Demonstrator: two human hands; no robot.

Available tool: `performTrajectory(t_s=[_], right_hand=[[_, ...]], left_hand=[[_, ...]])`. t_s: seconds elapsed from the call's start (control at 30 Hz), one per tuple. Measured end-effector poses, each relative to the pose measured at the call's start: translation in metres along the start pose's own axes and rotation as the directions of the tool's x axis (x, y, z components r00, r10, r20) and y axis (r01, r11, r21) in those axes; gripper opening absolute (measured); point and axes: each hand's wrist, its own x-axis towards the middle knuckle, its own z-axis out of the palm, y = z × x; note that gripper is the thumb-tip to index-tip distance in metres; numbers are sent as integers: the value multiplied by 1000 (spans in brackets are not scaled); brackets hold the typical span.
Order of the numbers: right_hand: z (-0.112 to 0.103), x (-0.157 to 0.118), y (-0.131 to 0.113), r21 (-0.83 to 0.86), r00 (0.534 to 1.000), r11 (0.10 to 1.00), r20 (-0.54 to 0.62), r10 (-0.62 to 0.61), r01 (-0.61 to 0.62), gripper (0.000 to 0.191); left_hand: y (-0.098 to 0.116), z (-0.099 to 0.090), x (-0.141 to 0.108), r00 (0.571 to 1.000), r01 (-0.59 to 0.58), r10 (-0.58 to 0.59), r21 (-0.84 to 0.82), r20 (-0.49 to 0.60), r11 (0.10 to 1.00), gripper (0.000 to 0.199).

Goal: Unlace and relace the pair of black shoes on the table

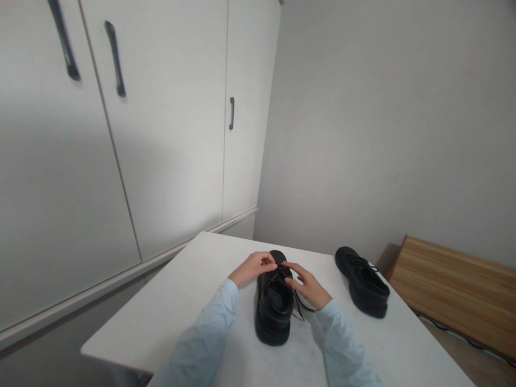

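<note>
A black lace-up shoe (274, 317) stands upright on the white table (193, 301), its heel towards me and its toe pointing away. At the top of the lacing my left hand (253, 267) pinches the shoelace with thumb and index finger. My right hand (308, 286) is on the other side of the same shoe, thumb and index finger apart, their tips at the laces. Loose ends of the black shoelace (299, 306) hang over the shoe's right side onto the table.
A second black shoe (365, 285) with tied laces stands near the table's right edge. White cupboard doors (173, 134) with dark handles rise at the left, a grey wall (382, 118) behind. Beyond the right edge is a wood-grain board (455, 290) with a cable below it.
</note>
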Motion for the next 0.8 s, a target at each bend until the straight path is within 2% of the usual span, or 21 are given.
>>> performTrajectory(t_s=[0.27,0.47,0.63,0.8], right_hand=[[0,0,-3,3,1000,1000,-2,14,-14,44],[0,0,-4,-1,1000,1000,-5,17,-17,45],[0,0,-5,0,1000,1000,-6,19,-19,44],[0,-1,-6,1,999,999,13,41,-41,44]], left_hand=[[-1,6,2,998,22,-25,-35,-66,999,25],[2,6,1,1000,17,-18,-184,-2,983,28],[5,4,0,998,45,-34,-245,46,969,28],[9,3,-3,992,72,-33,-326,125,943,36]])
